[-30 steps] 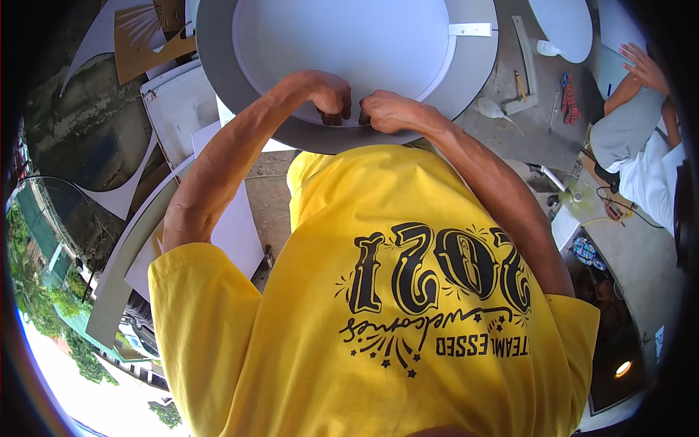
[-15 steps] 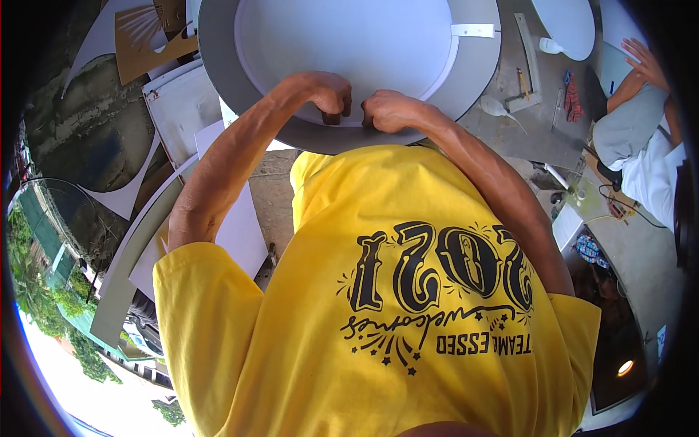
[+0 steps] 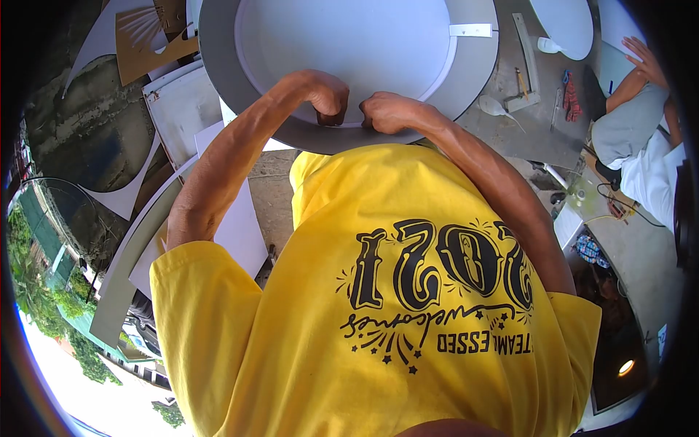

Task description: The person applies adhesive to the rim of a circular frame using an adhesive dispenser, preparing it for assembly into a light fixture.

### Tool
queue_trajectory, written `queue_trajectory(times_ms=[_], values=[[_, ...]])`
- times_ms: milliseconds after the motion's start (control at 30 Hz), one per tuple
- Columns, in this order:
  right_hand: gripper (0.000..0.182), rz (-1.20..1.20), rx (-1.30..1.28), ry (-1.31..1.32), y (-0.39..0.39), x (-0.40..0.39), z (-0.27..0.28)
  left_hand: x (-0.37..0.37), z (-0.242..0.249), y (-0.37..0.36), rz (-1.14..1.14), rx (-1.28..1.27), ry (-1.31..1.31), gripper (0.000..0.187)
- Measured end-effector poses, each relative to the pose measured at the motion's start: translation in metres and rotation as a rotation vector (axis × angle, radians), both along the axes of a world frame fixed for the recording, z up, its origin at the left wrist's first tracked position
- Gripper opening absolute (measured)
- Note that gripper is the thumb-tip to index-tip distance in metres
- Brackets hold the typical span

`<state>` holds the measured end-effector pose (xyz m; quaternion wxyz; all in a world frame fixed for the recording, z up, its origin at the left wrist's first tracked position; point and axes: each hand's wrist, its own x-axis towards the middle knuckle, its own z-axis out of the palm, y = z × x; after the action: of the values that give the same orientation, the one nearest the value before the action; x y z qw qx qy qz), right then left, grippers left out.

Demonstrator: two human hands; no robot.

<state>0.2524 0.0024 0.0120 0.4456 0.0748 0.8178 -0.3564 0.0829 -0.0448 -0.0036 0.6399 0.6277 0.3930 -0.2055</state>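
Observation:
In front of me lies a big round piece with a wide grey rim point(image 3: 473, 80) and a pale white inside point(image 3: 342, 44). A thin white strip point(image 3: 352, 125) runs along the inner edge of the grey rim. My left hand point(image 3: 330, 96) is bent down at the near side, its fingers closed against this strip. Just to the right, my right hand point(image 3: 387, 112) is closed too, thumb and fingers pinched at the same strip. A small gap separates the hands, and their fingertips are partly hidden. A white tab point(image 3: 471, 30) lies across the rim at the right.
On the grey tabletop to the right lie a metal square point(image 3: 526, 65), a white nozzle bottle point(image 3: 492, 105), a red patterned item point(image 3: 571, 98) and a white oval panel point(image 3: 568, 25). Another person point(image 3: 641, 146) sits at the far right. White and brown cut sheets point(image 3: 149, 44) stand at the left.
My left hand has turned slightly and its fingers sit a little further left along the strip. The right hand has hardly moved.

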Motion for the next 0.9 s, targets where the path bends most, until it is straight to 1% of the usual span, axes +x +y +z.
queue_trajectory(times_ms=[100,167,200,267,367,500,567,667,733,800,900], values=[[0.023,-0.023,-0.005,0.016,-0.001,0.003,-0.003,0.002,0.002,-0.002,-0.053,0.046,-0.013,0.031],[0.025,0.078,-0.038,0.069,0.0,0.002,-0.008,0.002,-0.006,-0.005,-0.004,0.073,-0.071,0.018],[0.025,0.078,-0.033,0.068,0.0,0.002,-0.005,0.003,-0.004,-0.003,-0.004,0.078,-0.071,0.018],[0.028,0.023,-0.033,0.003,-0.001,0.0,0.0,0.006,0.001,0.001,-0.152,0.101,0.009,0.04],[0.03,0.041,-0.052,0.055,-0.003,0.005,-0.008,0.006,-0.004,-0.003,-0.09,0.111,0.04,0.041],[0.033,0.054,-0.076,0.106,-0.005,0.006,-0.013,0.005,-0.005,-0.002,-0.088,0.112,0.025,0.042],[0.036,0.081,-0.104,0.101,-0.006,0.004,-0.015,0.005,-0.002,0.0,-0.115,0.07,0.024,0.038],[0.04,0.103,-0.092,0.075,-0.006,0.001,-0.015,0.004,0.005,-0.001,-0.098,0.073,0.019,0.034],[0.042,0.13,-0.072,0.071,-0.008,-0.004,-0.009,0.003,-0.004,-0.004,-0.082,0.091,-0.001,0.032],[0.044,0.061,-0.129,0.074,-0.01,-0.007,-0.005,0.003,-0.006,-0.005,-0.068,0.106,-0.024,0.031],[0.047,0.034,-0.129,0.064,-0.014,-0.011,-0.012,0.003,0.001,-0.003,-0.078,0.083,0.051,0.033]])
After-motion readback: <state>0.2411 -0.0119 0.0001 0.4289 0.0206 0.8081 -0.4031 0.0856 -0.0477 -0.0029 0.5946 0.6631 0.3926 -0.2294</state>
